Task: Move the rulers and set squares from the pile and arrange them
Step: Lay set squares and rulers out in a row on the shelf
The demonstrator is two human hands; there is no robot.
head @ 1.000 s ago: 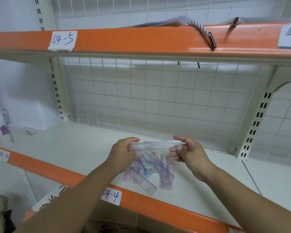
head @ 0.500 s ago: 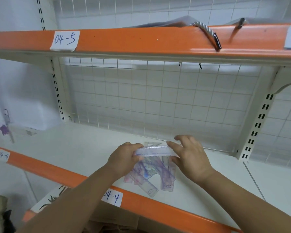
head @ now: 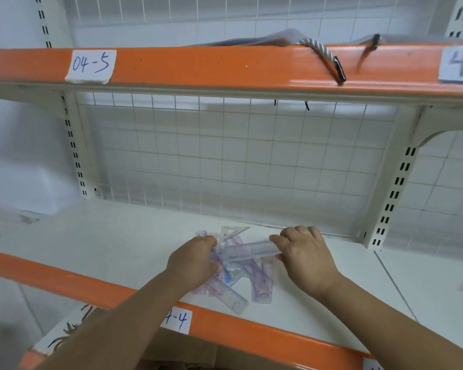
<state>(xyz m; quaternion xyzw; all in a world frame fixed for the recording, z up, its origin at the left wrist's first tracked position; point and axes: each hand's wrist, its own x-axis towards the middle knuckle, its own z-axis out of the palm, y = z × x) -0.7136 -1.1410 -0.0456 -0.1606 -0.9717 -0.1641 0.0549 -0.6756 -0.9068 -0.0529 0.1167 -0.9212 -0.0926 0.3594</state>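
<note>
I have one clear ruler (head: 247,251) held crosswise between both hands, just above the pile (head: 262,289) on the white shelf (head: 104,236). My left hand (head: 195,259) has its fingers curled round the ruler's left end, and my right hand (head: 305,255) pinches the right end between thumb and fingers. The ruler lies nearly level, a little higher at the right, and I cannot tell whether it hangs clear of the pieces beneath or touches them. The rest of the pile sits under and in front of my hands, near the shelf's orange lip (head: 64,279) — a loose fan of transparent, purple-marked rulers, with a set square (head: 233,232) poking out at the back toward the wire grid (head: 225,161). To do this step well, I judge the ruler should come straight up before it goes sideways. These thin plastic pieces look slippery, and a dragged edge would likely scatter the heap. Holding both ends suits it — a strip this thin would probably flex if carried from one end. I would then take it to the bare shelf left of the pile and lay it flat, parallel to the front lip, releasing both ends together so it does not pivot. Later pieces could butt against it.
</note>
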